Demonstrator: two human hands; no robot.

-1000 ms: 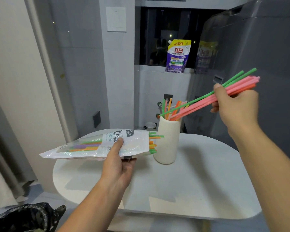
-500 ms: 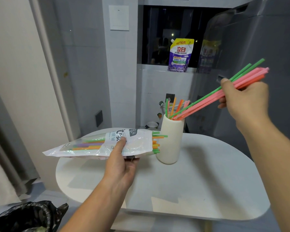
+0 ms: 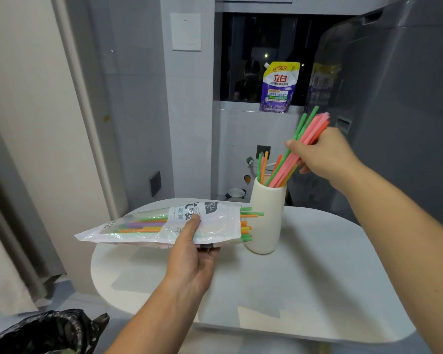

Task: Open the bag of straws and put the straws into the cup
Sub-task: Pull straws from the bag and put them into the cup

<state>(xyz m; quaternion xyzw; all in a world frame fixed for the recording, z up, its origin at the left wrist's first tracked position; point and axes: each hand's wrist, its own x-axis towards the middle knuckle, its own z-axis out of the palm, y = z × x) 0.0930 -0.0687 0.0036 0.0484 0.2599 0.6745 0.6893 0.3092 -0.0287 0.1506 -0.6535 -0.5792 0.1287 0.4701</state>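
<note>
A tall cream ribbed cup (image 3: 266,215) stands upright on the white table (image 3: 304,290), with a few orange and green straws leaning inside. My right hand (image 3: 322,154) grips a bundle of pink, green and orange straws (image 3: 308,131); their lower ends reach down into the cup's mouth. My left hand (image 3: 192,254) holds the clear straw bag (image 3: 143,226) level above the table, left of the cup. The bag's open end faces the cup, and green and orange straw tips (image 3: 248,223) stick out of it.
A purple detergent pouch (image 3: 279,88) stands on the window ledge behind the cup. A large grey appliance (image 3: 394,111) fills the right side. A black bin bag (image 3: 49,333) sits on the floor at lower left. A small dish (image 3: 235,193) lies behind the table.
My right hand has swung left and down with the straw bundle, tilting it steeper so its lower ends slid deeper into the cup. The left hand and bag held steady.
</note>
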